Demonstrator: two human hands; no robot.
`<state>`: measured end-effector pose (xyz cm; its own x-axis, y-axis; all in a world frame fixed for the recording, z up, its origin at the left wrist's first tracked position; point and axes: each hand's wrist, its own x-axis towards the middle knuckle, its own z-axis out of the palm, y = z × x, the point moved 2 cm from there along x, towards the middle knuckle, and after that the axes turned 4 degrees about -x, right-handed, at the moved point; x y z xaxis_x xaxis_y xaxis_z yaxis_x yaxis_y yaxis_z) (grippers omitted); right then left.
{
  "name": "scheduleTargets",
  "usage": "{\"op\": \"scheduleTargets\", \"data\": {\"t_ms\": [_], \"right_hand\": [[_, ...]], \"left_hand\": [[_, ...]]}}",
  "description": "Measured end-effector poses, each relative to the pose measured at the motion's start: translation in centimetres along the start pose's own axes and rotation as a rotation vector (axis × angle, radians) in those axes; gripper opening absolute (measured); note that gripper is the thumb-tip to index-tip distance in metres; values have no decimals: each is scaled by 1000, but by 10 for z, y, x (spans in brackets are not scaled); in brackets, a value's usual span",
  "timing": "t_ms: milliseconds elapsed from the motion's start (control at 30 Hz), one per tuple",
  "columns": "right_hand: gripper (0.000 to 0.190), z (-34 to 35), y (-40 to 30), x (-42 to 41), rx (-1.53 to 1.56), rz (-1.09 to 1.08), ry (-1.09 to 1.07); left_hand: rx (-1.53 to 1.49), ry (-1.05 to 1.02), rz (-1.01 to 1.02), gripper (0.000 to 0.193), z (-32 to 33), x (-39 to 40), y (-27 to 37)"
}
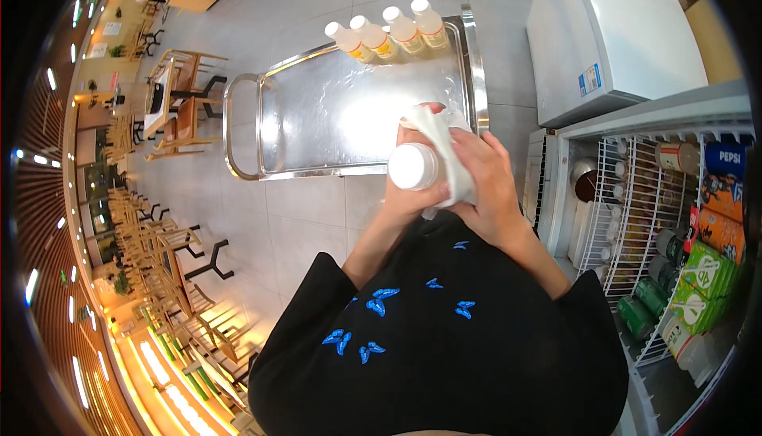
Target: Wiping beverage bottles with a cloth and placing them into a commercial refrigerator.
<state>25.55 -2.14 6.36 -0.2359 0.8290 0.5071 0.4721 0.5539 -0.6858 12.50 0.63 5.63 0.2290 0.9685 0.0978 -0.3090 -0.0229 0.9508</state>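
Between my hands is a bottle with a white cap (411,166), its cap towards me. My left hand (411,195) grips the bottle's side. A whitish cloth (449,159) is bunched in my right hand (489,180) and pressed against the bottle's right side. Most of the bottle's body is hidden by the cloth and fingers. Beyond my hands lies the stainless steel top of a trolley (309,114), wet-looking and shiny. Several white-capped plastic bottles (411,34) with cloudy pale contents stand in a row along its far edge.
On the right, an open refrigerator (646,123) holds drinks on white wire racks (625,221), with green cans (637,317) and cartons (705,269). A white chest freezer (619,37) stands behind it. The trolley's handle (232,129) sticks out left. Wooden chairs (187,123) and tables stand farther left.
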Motion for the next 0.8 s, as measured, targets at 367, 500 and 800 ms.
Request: {"op": "scheduleTargets", "data": {"t_ms": [367, 500, 800], "right_hand": [[82, -14, 27, -4, 328, 144, -272], [75, -3, 26, -13, 409, 2, -132], [55, -6, 24, 1, 469, 26, -176]], "left_hand": [[484, -190, 446, 36, 11, 1, 10], [678, -250, 469, 37, 28, 3, 12], [764, -480, 425, 35, 25, 10, 25]]}}
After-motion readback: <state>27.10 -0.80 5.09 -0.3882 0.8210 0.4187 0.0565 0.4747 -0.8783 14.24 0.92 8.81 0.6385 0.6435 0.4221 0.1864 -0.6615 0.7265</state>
